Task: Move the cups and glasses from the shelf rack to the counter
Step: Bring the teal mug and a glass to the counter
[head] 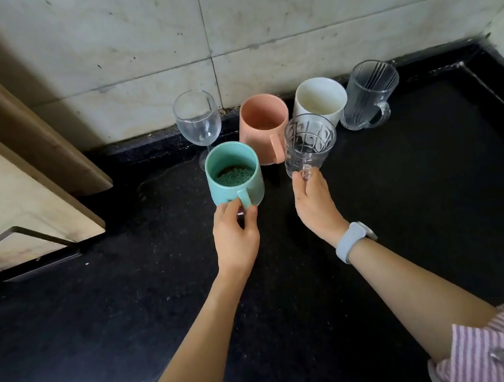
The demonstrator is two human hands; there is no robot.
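My left hand (236, 234) grips the handle of a teal mug (232, 174) that stands upright on the black counter (417, 204); dark specks lie in its bottom. My right hand (314, 203) holds the handle of a patterned clear glass mug (309, 142), just right of the teal one. Behind them, along the tiled wall, stand a wine glass (197, 118), a pink mug (263, 121), a white cup (320, 98) and a ribbed clear glass mug (369, 94).
A wooden shelf unit with a dark metal frame (26, 189) rises at the left, on the counter's edge. The tiled wall (290, 31) closes off the back. A raised counter lip (495, 93) runs along the right.
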